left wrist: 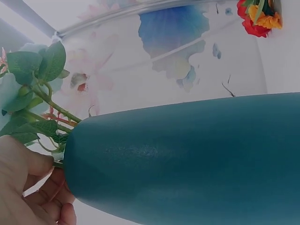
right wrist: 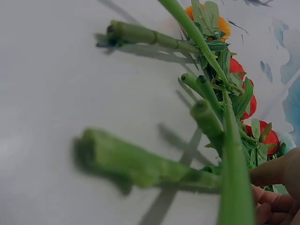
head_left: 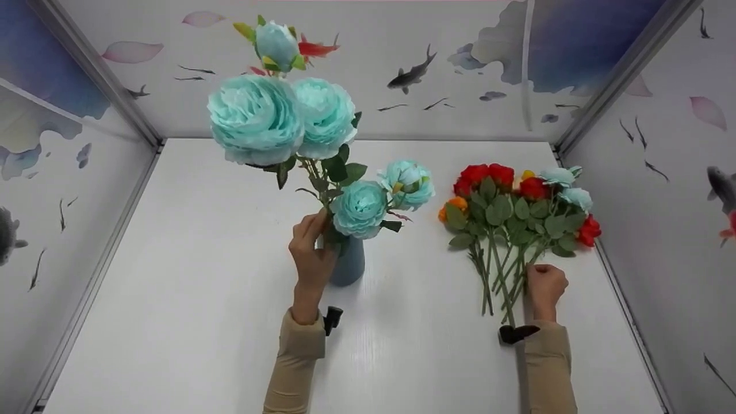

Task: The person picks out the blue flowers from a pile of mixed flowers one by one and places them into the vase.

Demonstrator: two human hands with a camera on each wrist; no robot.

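Near the middle of the table a blue-grey vase (head_left: pixel 348 267) stands upright, with tall artificial turquoise flowers (head_left: pixel 256 119) rising from its mouth. My left hand (head_left: pixel 312 253) is at the rim, its thumb and fingers pinching a flower stem (left wrist: pixel 58 164) there; leaves partly hide the grip in the head view. In the left wrist view the vase (left wrist: pixel 187 154) fills much of the picture. To the right lies a bunch of artificial flowers, their stems pointing toward me. Beside these stems (head_left: pixel 494 276) my right hand (head_left: pixel 545 287) pinches one green stem (right wrist: pixel 236 178) between thumb and fingers.
The lying bunch has red roses (head_left: pixel 533 188), orange flowers (head_left: pixel 454 208) and light blue flowers (head_left: pixel 575 198). Walls printed with fish and petals enclose the white table (head_left: pixel 190 287) at the back (head_left: pixel 368 109) and both sides.
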